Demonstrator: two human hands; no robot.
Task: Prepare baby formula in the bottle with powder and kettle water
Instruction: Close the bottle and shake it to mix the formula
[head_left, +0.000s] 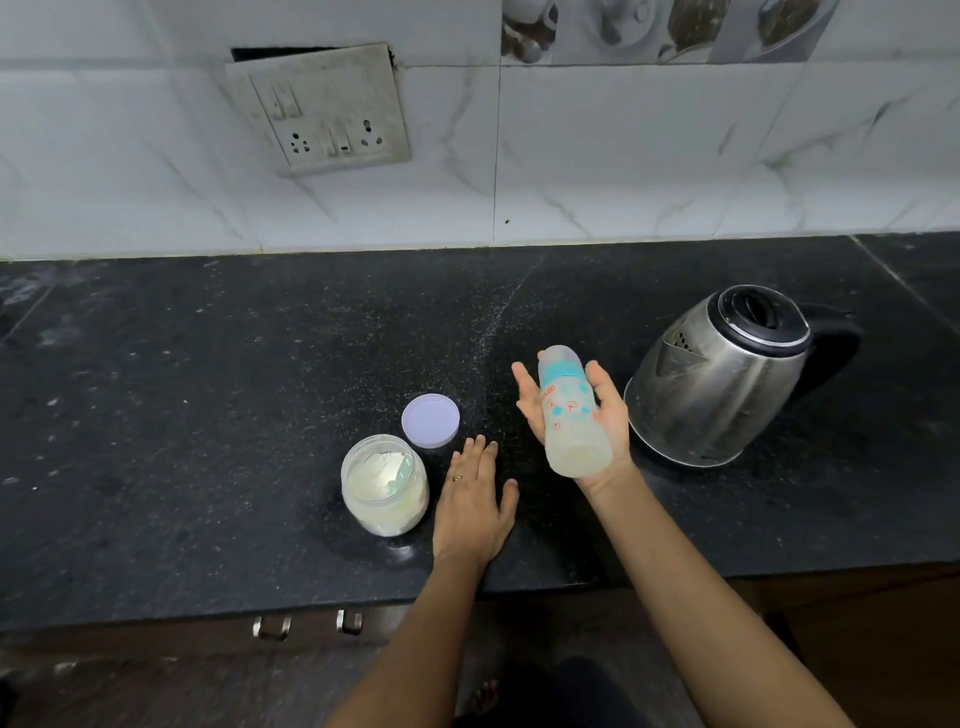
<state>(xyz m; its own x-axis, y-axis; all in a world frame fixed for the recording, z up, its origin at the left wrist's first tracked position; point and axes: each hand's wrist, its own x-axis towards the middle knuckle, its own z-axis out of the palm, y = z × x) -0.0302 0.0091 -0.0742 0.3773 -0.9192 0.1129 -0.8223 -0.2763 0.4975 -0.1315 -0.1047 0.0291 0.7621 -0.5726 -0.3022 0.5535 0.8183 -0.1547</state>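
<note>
2 hands: right hand (613, 423) cradles bottle (569, 410) (tilted), left hand (472, 501) flat beside jar (384, 488).

A black speckled stone countertop (208, 415) spans the middle from 9 to 3 o'clock, with a pale seam running across it just right of centre. Behind it, filling 12 o'clock, stands a wall of white marble-look tiles (623, 156). A grimy switch-and-socket plate (322, 114) is set crookedly at 11 o'clock, and a printed border tile (665, 28) showing cups sits at 1 o'clock. Below the counter edge at 7 o'clock are two metal drawer handles (272, 626) on a dark cabinet front (156, 642), with a dim floor (156, 691) beneath.
</note>
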